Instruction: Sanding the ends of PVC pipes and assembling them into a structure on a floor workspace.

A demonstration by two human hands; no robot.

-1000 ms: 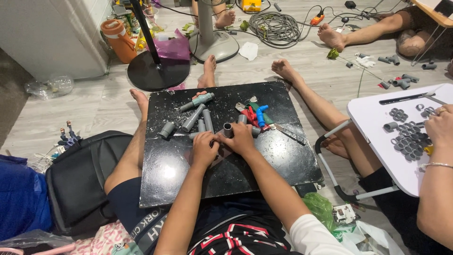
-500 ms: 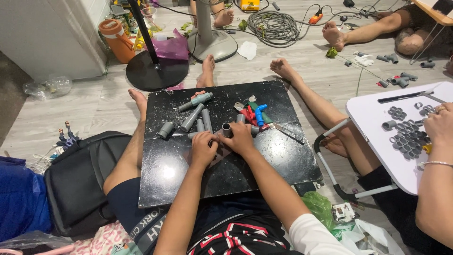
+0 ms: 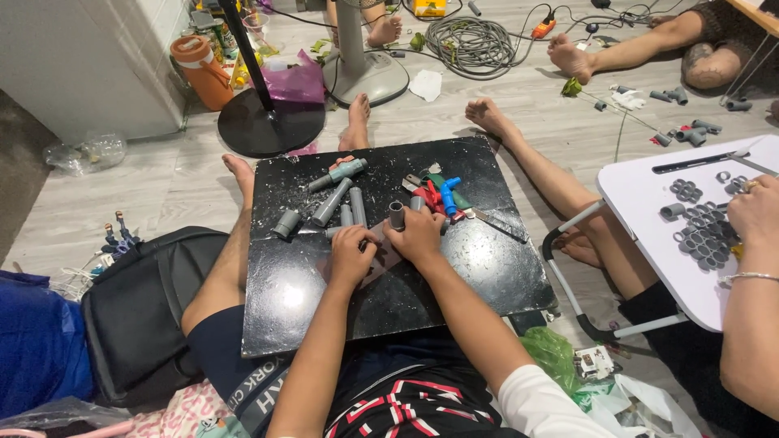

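Observation:
A black board (image 3: 454,284) lies across my lap, dusted with pale shavings. My left hand (image 3: 350,253) and my right hand (image 3: 419,235) press together near its middle, both closed on a short grey pipe piece (image 3: 397,214) whose open end sticks up by my right hand. Several grey pipe pieces (image 3: 333,203) lie just beyond my left hand. Red, blue and green handled tools (image 3: 441,195) lie beyond my right hand. What sits under my palms is hidden.
Another person's hand (image 3: 756,212) works at a white folding table (image 3: 649,195) with several grey rings (image 3: 704,235) on the right. A black backpack (image 3: 134,316) lies left. A fan base (image 3: 270,122), an orange jug (image 3: 195,61), coiled cable (image 3: 471,40) and other people's legs lie ahead.
Both hands stay on the pipe piece at the board's middle; they have barely shifted. The view has tipped down slightly.

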